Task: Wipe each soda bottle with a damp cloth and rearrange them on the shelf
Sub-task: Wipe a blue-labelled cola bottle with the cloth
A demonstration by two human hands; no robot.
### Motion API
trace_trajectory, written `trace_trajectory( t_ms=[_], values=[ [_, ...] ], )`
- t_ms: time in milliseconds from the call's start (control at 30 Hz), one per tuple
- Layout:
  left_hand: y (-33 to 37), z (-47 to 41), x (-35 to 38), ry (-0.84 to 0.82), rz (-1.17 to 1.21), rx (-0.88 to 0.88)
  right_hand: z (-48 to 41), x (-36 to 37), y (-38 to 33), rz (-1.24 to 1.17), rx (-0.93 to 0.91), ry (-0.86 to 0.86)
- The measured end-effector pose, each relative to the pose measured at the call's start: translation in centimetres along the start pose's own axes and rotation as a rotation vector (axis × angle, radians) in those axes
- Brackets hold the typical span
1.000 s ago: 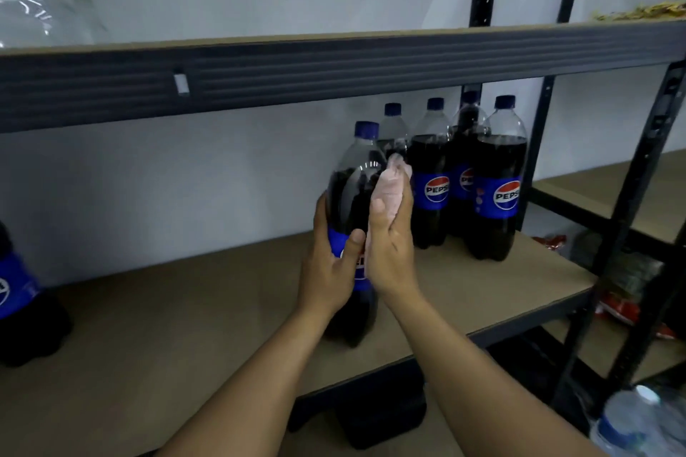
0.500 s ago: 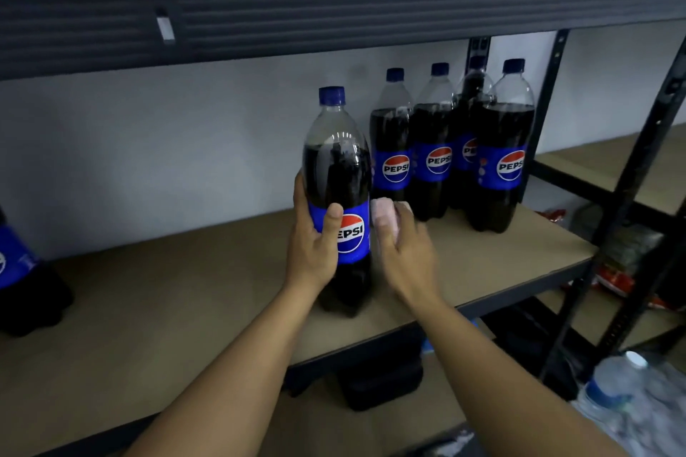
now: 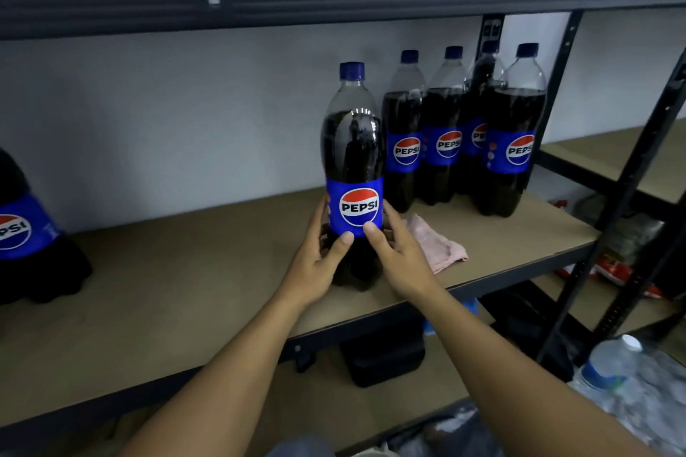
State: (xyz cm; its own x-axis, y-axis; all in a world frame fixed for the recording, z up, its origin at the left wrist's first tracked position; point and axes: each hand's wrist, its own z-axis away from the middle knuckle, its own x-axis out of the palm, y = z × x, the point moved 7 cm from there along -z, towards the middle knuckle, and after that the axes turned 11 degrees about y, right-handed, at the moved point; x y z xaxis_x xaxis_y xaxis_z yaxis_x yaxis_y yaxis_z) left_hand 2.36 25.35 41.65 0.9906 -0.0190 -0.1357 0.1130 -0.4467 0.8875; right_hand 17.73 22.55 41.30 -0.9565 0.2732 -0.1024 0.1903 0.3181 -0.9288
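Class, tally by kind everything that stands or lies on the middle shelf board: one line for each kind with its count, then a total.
Pepsi bottles: 6 (front bottle; four grouped at right; one at left edge)
Pink cloth: 1
Total: 7

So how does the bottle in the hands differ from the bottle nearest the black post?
The held bottle stands alone near the shelf front; the post bottle stands further back in a cluster of four. The left hand and right hand grip the held bottle; no hand touches the post bottle. The cloth lies beside the held bottle, apart from the post bottle. Both stand upright, blue-capped.
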Motion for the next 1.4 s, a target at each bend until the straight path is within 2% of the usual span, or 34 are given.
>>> trace_trajectory(
  t_ms=[233,633,900,1100,1233,1400],
  values=[
    [-0.6,1.1,-5.2,0.037,-0.065,0.022,1.4,4.9,-2.0,-0.048,-0.017,-0.01],
    [-1.9,6.3,-20.5,0.26,-0.148,-0.051,5.5,19.7,-3.7,-0.156,-0.013,-0.123],
    [-1.2,9.0,-30.1,0.356,-0.248,-0.111,8.3,29.2,-4.1,-0.161,0.028,-0.302],
    [-1.6,10.8,-37.0,0.435,-0.316,-0.205,9.9,35.8,-4.1,-0.12,0.035,-0.508],
    [-1.9,11.7,-40.1,0.47,-0.359,-0.219,10.8,38.5,-3.9,-0.046,0.047,-0.646],
    [-1.9,12.3,-42.1,0.492,-0.376,-0.218,11.1,40.9,-3.9,-0.056,0.053,-0.71]
  ],
)
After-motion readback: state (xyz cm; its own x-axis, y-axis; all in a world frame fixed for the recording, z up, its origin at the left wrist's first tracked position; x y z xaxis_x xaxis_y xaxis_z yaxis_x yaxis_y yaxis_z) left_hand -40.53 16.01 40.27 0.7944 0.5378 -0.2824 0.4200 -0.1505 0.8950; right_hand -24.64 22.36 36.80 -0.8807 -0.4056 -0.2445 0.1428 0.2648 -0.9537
